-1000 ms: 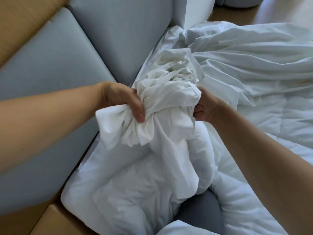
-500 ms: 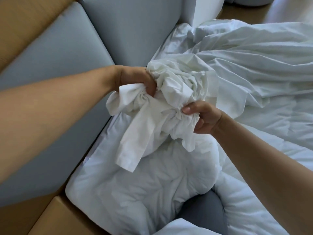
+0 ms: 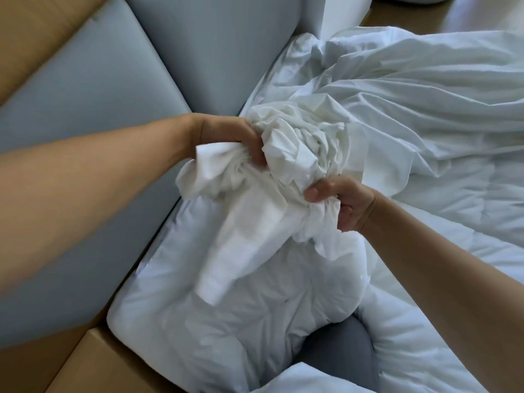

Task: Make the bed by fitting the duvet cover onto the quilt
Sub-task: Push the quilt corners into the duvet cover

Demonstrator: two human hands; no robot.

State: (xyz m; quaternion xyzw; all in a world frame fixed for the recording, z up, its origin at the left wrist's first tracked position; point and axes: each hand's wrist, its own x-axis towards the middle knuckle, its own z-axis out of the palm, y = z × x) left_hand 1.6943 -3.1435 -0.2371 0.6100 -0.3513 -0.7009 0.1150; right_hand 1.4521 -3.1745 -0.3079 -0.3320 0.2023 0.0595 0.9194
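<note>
Here two bare hands work one bunched white duvet cover (image 3: 297,154) above the bed's head end. The left hand (image 3: 226,140) grips a gathered fold of the cover, its fingers curled tightly round the cloth. The right hand (image 3: 343,202) grips another gathered edge lower down, thumb on top and fingers wrapped under the fabric. A loose flap of the cover hangs between them over one puffy white quilt (image 3: 241,307), which lies on the bed against the headboard. Two grey-blue padded headboard panels (image 3: 99,103) show at the left, framed by tan wood (image 3: 34,32). No writing or label can be read anywhere.
</note>
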